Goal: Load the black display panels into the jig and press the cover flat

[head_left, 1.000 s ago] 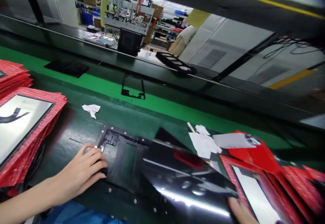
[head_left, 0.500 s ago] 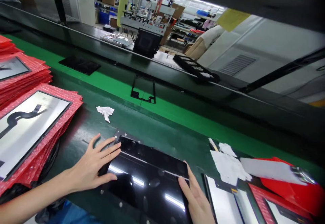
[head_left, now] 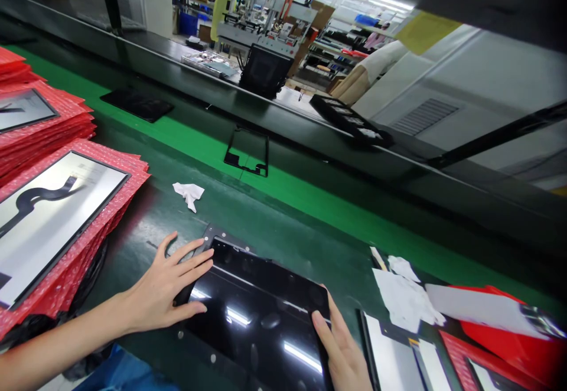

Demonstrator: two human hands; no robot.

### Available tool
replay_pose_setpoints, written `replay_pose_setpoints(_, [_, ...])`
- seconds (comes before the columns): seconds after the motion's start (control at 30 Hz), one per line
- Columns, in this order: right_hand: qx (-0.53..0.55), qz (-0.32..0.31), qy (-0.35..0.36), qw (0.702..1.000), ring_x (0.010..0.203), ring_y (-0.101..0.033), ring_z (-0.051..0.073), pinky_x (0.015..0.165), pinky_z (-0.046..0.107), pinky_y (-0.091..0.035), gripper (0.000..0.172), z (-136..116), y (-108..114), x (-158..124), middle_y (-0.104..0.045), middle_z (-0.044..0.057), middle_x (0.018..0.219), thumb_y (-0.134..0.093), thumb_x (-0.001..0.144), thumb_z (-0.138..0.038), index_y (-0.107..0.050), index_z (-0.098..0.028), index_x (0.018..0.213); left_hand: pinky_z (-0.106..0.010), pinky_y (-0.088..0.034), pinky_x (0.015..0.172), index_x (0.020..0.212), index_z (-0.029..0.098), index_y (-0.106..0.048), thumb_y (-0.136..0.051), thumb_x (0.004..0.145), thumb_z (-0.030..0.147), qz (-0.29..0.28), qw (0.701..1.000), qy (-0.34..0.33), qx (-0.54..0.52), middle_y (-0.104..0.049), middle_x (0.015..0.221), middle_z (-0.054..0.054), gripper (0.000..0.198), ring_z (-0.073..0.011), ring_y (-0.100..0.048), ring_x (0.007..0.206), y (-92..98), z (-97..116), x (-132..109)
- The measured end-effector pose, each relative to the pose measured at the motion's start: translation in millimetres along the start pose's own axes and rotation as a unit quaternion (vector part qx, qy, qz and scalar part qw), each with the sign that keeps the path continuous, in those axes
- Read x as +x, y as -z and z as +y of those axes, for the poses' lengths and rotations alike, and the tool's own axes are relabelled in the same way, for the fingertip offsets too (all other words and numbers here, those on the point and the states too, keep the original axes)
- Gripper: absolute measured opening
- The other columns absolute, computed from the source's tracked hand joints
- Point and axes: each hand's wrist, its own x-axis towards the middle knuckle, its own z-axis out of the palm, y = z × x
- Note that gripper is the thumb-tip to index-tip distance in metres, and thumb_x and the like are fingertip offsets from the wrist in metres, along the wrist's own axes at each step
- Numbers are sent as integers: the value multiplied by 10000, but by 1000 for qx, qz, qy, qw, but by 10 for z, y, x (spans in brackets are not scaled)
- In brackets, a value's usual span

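Note:
A glossy black panel [head_left: 261,314] lies in a dark plate with round studs [head_left: 212,344] on the green work surface. My left hand [head_left: 170,290] rests on the panel's left end, its fingers spread over the edge and corner. At the right end, my right hand [head_left: 339,344] grips the panel's edge, thumb on top and fingers along the far side. Bright light streaks reflect in the panel. A crumpled white cloth [head_left: 189,194] lies beyond my left hand.
Red bubble-wrap sleeves [head_left: 128,169] with screen panels are stacked at left. A black frame [head_left: 267,155] and dark panel [head_left: 136,105] lie on the green strip. White wipes [head_left: 401,296], a red sleeve [head_left: 500,332] and another panel [head_left: 392,355] sit at right. A person [head_left: 221,4] stands far behind.
The camera view has shifted slightly, moving the background a little to the right. Both hands keep nearly the same places on the black panel.

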Motion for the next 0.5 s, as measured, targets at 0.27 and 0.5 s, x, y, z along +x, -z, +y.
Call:
replay_pose_setpoints(0.27, [57,30,-52,997,1450,-313,269,1208,410,-210,791,28,-40,15,-459,13,1515,-682,795,-582,-452,-238,1469,-643,-15,1177,1530,280,-305,-580,926,466,10,1000,1,-1,-472,1506,-94,689,-311,-298,1468,-2,1,-7])
replay_pose_setpoints(0.5, [44,44,-77,995,1462,-280,277,1206,405,-215,871,-88,-56,-27,-411,8,1543,-714,741,-599,-441,-227,1479,-598,-212,1186,1518,261,-336,-460,1003,360,8,998,64,-8,-256,1621,-94,538,-293,-125,1525,-30,-51,-23])
